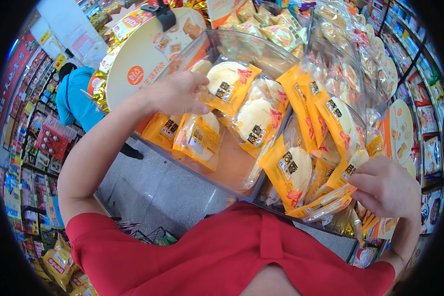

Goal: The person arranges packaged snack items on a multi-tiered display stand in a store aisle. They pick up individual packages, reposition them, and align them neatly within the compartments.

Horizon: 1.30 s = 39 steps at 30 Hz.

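Observation:
My left hand (179, 92) is over the left compartment of a clear plastic display bin (214, 177), its fingers at the edge of an orange-and-clear packet of round flat crackers (229, 85). Whether it grips that packet is not clear. Another such packet (259, 122) lies to its right, and a packet turned with its printed back up (199, 138) lies below the hand. My right hand (384, 187) has its fingers bent against the end of a cracker packet (349, 170) at the right side of the neighbouring compartment. Several more packets (292, 174) lean and overlap there.
Behind the bin are triangular snack packs (281, 29) and more bagged pastries (329, 22). A round printed sign (133, 74) with a black clamp (164, 16) stands at left. A person in blue (77, 92) bends by the left shelves. A tiled floor (151, 185) shows below.

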### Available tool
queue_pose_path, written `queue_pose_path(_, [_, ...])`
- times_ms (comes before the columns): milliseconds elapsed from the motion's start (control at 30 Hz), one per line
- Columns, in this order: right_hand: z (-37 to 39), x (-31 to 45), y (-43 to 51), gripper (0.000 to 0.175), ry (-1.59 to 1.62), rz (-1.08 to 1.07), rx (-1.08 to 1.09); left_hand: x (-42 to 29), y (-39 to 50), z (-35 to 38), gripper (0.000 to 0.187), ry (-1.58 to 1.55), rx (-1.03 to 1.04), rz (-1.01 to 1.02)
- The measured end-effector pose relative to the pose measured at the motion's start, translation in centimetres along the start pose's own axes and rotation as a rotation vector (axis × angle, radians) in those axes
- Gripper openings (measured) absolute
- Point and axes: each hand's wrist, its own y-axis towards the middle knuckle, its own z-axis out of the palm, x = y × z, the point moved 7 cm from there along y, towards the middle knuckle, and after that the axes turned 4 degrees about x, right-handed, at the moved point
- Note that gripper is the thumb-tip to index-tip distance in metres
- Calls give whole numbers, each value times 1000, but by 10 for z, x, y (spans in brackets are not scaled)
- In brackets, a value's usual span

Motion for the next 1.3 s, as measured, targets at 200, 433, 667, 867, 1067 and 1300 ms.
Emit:
queue_pose_path(200, [-21, 33, 94, 33, -81, -337, -100, -3, -18, 10, 62, -46, -90, 103])
queue_pose_path(433, [-7, 64, 237, 58, -268, -559, -340, 13, -56, -5, 54, -106, -398, 218])
queue_pose_path(667, [14, 70, 283, 55, -225, -557, -53, 31, -63, -3, 64, -1, -198, -30])
queue_pose_path(867, [19, 65, 274, 59, -330, -590, -33, 29, -53, -1, 35, 259, -165, 16])
queue_pose_path(1067, [19, 68, 278, 36, -246, -677, -147, 22, -51, 4, 18, 314, -238, 189])
queue_pose_path(1300, [19, 79, 289, 14, -210, -599, 85, 23, -54, 7, 13, 304, -236, 244])
